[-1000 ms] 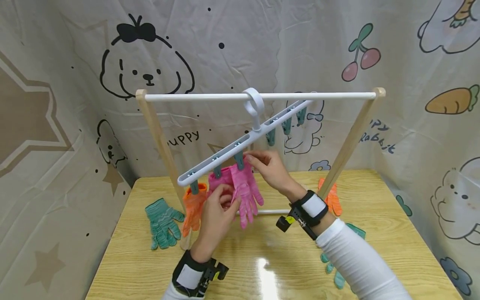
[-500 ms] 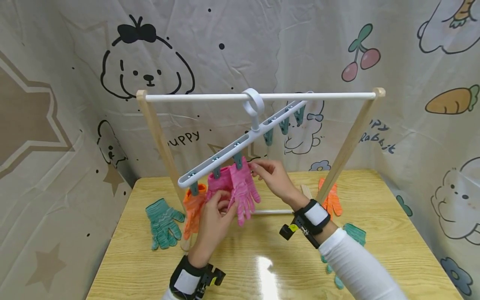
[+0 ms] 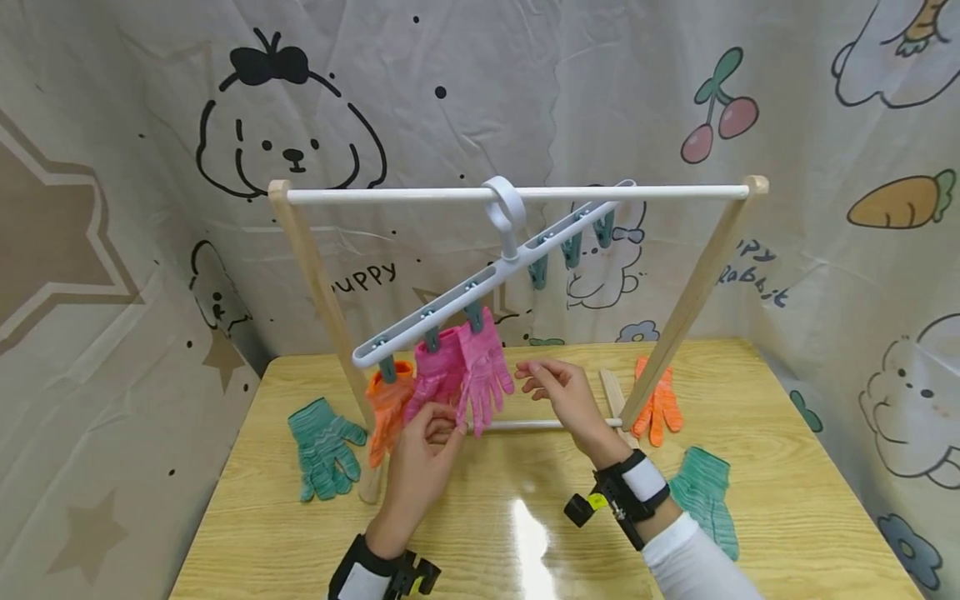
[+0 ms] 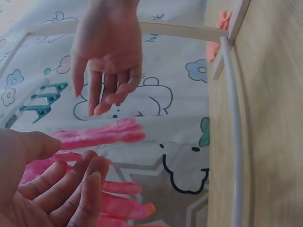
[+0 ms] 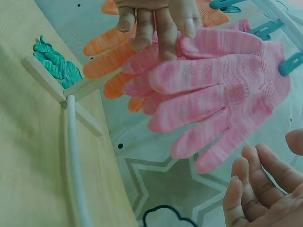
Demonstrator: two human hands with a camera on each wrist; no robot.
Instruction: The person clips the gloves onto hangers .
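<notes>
Two pink gloves hang side by side from clips; the nearer pink glove (image 3: 483,367) has its fingers pointing down. My left hand (image 3: 426,454) is beside its lower fingers, with loosely bent fingers and the thumb close to the glove's thumb; a gap shows between thumb and fingers in the left wrist view. My right hand (image 3: 566,396) is apart from the glove, to its right, with relaxed fingers and nothing held. An orange glove (image 3: 390,404) hangs from the leftmost clip. The white clip hanger (image 3: 442,310) slants under the rod.
A wooden stand with a white rod (image 3: 645,192) bears the hanger; several green clips (image 3: 537,271) hang on its far side. On the table (image 3: 555,533) lie a green glove (image 3: 324,450) at left, another green glove (image 3: 708,496) and an orange glove (image 3: 662,404) at right.
My right hand has moved away from the pink glove's upper edge, down and to the right. My left hand has moved slightly down. The pink glove stays hanging on its clip.
</notes>
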